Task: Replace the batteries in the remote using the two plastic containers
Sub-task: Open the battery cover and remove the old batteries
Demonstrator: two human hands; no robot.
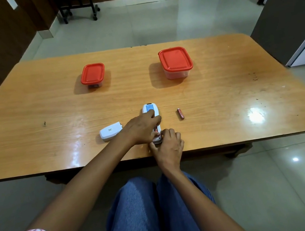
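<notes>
A white remote [150, 109] lies face down near the table's front edge, its battery bay open with a red battery [155, 129] showing inside. My left hand [141, 128] presses on the remote's middle, fingers across it. My right hand [168, 146] grips the remote's near end, fingertips at the bay. The white battery cover [111, 134] rests on the table left of the remote. A loose red battery [180, 113] lies to the right. Two lidded plastic containers stand farther back: a small one [92, 75] on the left, a larger one [175, 62] on the right.
The wooden table [50, 113] stretches wide, with its front edge just behind my hands. My knees in blue jeans [156, 211] sit below the edge. A grey cabinet [288, 20] stands at the right and a black wheeled cart [77, 5] stands on the floor beyond.
</notes>
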